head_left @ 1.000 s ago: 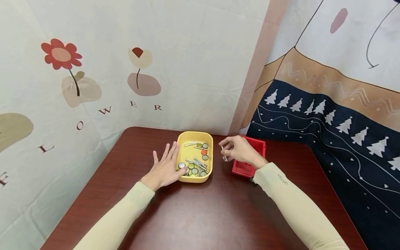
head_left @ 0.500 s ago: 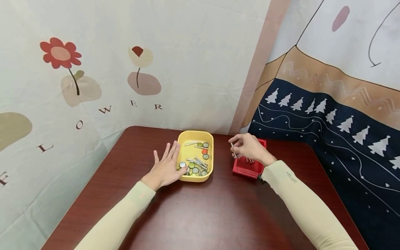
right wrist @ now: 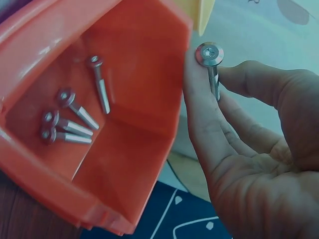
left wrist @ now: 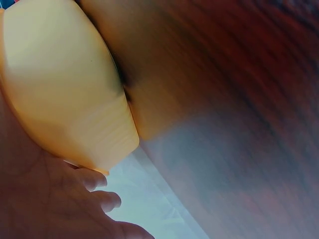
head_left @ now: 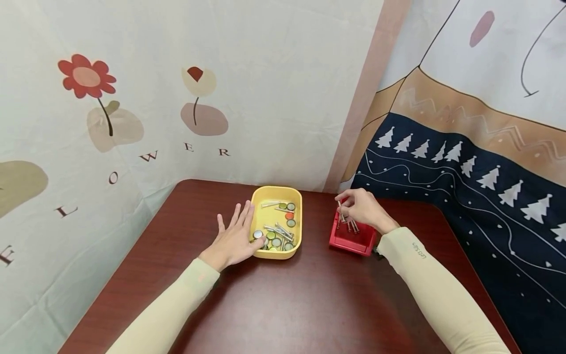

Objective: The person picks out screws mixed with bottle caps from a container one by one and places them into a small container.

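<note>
My right hand (head_left: 364,210) pinches a silver hex-socket bolt (right wrist: 210,56) between thumb and fingers, above the red bin (head_left: 353,244). Several similar bolts (right wrist: 75,109) lie inside that bin, seen best in the right wrist view. With its fingers spread and straight, my left hand (head_left: 232,238) rests against the left side of the yellow tray (head_left: 298,241). Inside the tray are loose bolts (head_left: 279,230) and several round caps (head_left: 271,236), mostly silver and green with one orange. My left thumb reaches over the tray's near left rim and hides part of the contents.
Tray and bin stand apart on a dark red wooden table (head_left: 274,305), near its far edge. A patterned cloth (head_left: 274,98) hangs right behind the table, and a dark blue tree-printed cloth (head_left: 424,169) on the right.
My right hand has moved right with the bolt, from the gap between tray and bin to above the bin, uncovering bolts inside it. My left hand has stayed at the tray.
</note>
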Motion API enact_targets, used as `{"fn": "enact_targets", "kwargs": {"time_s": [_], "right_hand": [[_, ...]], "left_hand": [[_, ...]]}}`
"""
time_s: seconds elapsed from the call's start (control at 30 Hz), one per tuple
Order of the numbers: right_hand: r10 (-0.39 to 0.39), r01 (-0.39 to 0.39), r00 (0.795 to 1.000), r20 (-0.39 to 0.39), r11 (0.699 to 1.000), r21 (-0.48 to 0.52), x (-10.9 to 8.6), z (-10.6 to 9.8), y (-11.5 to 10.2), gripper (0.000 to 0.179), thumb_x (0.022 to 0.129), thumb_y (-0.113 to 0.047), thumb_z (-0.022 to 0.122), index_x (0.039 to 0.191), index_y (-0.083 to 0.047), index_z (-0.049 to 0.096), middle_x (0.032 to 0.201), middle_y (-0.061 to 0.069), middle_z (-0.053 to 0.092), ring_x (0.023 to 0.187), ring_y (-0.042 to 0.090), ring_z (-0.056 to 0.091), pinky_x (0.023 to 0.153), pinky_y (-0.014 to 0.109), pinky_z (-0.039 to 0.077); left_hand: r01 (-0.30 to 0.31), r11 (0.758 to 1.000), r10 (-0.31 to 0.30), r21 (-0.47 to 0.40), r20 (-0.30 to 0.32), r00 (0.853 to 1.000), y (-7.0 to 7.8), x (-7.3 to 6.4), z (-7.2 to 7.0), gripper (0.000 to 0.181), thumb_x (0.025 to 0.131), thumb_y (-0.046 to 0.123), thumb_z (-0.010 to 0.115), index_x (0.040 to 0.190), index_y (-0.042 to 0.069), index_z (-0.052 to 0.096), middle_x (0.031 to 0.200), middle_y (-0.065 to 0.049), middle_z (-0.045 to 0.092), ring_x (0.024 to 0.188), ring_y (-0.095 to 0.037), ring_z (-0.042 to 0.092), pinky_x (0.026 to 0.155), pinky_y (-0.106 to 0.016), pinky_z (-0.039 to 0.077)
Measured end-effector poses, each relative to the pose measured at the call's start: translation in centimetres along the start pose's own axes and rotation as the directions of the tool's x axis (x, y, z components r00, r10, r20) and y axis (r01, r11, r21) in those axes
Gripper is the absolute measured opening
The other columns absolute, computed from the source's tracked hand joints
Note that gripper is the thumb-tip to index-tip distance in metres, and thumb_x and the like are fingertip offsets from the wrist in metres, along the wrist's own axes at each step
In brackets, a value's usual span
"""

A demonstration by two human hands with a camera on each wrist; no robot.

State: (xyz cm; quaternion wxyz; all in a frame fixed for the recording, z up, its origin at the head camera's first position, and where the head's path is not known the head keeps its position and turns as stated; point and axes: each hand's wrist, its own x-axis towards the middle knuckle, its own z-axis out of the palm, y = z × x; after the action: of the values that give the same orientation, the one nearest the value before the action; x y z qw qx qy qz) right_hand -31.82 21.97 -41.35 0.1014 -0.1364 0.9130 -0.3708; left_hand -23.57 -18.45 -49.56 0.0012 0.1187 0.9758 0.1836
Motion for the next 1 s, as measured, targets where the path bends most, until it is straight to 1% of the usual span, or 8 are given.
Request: {"fn": "enact_targets", "kwargs": {"time_s": [0.1,0.27,0.37,0.5,0.6,0.77,0.9,1.0], "right_hand": [[0.022,-0.022,1.0,-0.001,1.0,0.017,0.0,-0.3,0.3,0.04,0.111,-0.008,0.076,0.149,0.0,0.073,0.12,0.026,0.084,0.089,0.024,0.087,0.088,0.045,0.074],[0.062,-0.062,0.998,-0.004,0.998,0.031,0.2,-0.7,0.7,0.043,0.11,-0.007,0.076,0.152,0.002,0.07,0.125,0.03,0.082,0.095,0.029,0.088,0.096,0.053,0.072],[0.086,-0.086,0.996,-0.014,0.996,0.006,0.5,-0.8,1.0,0.043,0.11,-0.007,0.077,0.152,0.003,0.071,0.125,0.031,0.081,0.094,0.028,0.088,0.094,0.049,0.073],[0.111,-0.113,0.993,-0.024,0.992,-0.057,1.0,-0.8,1.1,0.042,0.109,-0.007,0.078,0.149,0.005,0.073,0.12,0.029,0.081,0.088,0.025,0.087,0.087,0.041,0.074],[0.136,-0.137,0.991,-0.017,0.986,-0.096,1.4,-0.7,0.9,0.042,0.108,-0.006,0.077,0.148,0.008,0.072,0.119,0.029,0.082,0.085,0.024,0.086,0.086,0.039,0.074],[0.181,-0.18,0.983,0.0,0.974,-0.141,2.0,-0.7,0.8,0.042,0.108,-0.004,0.075,0.148,0.01,0.071,0.127,0.032,0.079,0.087,0.024,0.086,0.086,0.039,0.074],[0.193,-0.189,0.981,0.008,0.967,-0.168,2.6,-0.5,0.9,0.042,0.107,-0.001,0.075,0.147,0.012,0.071,0.134,0.035,0.076,0.087,0.025,0.086,0.082,0.036,0.073],[0.199,-0.193,0.98,0.01,0.962,-0.193,2.8,-0.4,0.9,0.043,0.106,0.0,0.074,0.147,0.013,0.071,0.135,0.036,0.075,0.084,0.025,0.086,0.077,0.034,0.073]], "left_hand": [[-0.001,1.0,0.001,-0.002,0.002,1.0,0.0,0.0,0.1,0.107,0.112,0.058,0.062,0.188,0.006,0.007,0.199,-0.011,0.001,0.186,-0.042,0.0,0.134,-0.094,-0.001],[-0.003,1.0,0.003,0.003,-0.003,1.0,0.1,0.0,0.1,0.107,0.112,0.058,0.062,0.188,0.006,0.008,0.199,-0.012,0.001,0.186,-0.043,0.001,0.134,-0.094,-0.001],[-0.004,1.0,0.004,0.006,-0.005,1.0,0.1,0.0,0.0,0.107,0.112,0.059,0.062,0.188,0.006,0.008,0.199,-0.012,0.001,0.186,-0.043,0.001,0.134,-0.094,-0.001],[-0.003,1.0,0.003,0.005,-0.003,1.0,0.0,0.0,0.0,0.108,0.112,0.06,0.062,0.188,0.006,0.008,0.199,-0.011,0.001,0.186,-0.042,0.0,0.134,-0.094,-0.002],[-0.003,1.0,0.003,0.005,-0.003,1.0,0.0,0.0,0.1,0.107,0.112,0.059,0.061,0.188,0.006,0.008,0.199,-0.011,0.001,0.186,-0.043,0.001,0.134,-0.094,-0.002],[-0.002,1.0,0.002,0.01,-0.003,1.0,-0.1,-0.1,0.1,0.107,0.112,0.06,0.061,0.188,0.007,0.008,0.199,-0.011,0.001,0.186,-0.042,0.001,0.134,-0.094,0.0],[0.003,1.0,-0.003,0.013,0.002,1.0,0.0,-0.2,0.0,0.108,0.112,0.061,0.061,0.188,0.007,0.007,0.199,-0.01,0.0,0.186,-0.041,0.0,0.135,-0.093,0.0],[0.001,1.0,-0.001,0.012,0.004,1.0,0.0,-0.2,-0.1,0.108,0.112,0.062,0.061,0.188,0.007,0.007,0.199,-0.01,0.0,0.186,-0.041,-0.001,0.135,-0.093,0.0]]}}
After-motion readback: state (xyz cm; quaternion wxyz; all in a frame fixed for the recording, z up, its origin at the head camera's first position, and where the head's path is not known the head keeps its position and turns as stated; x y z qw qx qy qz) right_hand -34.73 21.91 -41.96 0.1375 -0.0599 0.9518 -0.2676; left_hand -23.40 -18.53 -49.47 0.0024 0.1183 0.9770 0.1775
